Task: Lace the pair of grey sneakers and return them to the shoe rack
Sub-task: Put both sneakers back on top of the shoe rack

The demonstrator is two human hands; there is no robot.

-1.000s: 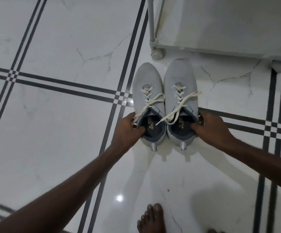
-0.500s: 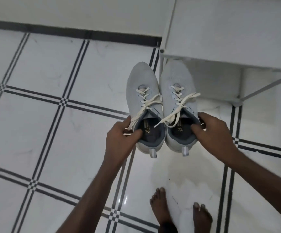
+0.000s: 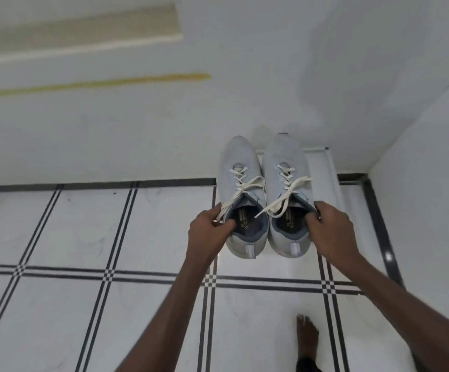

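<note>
Grey knit sneakers with cream laces, side by side, toes pointing far. We note the left hand [image 3: 209,233] closed on the left grey knit sneaker [image 3: 242,200] at its collar, thumb inside the opening. Right hand [image 3: 330,232] likewise clamps the right grey knit sneaker [image 3: 287,194] at its collar. Both shoes sit above the white tiled floor with black lines [image 3: 89,232], toes over a white shelf edge [image 3: 328,167]. Bare foot [image 3: 307,334] near right.

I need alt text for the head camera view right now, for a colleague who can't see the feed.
Two hands hold a pair of laced grey sneakers side by side, toes pointing away: the left hand grips the left sneaker at its collar, the right hand the right sneaker. Below lie a white tiled floor and one bare foot.
</note>
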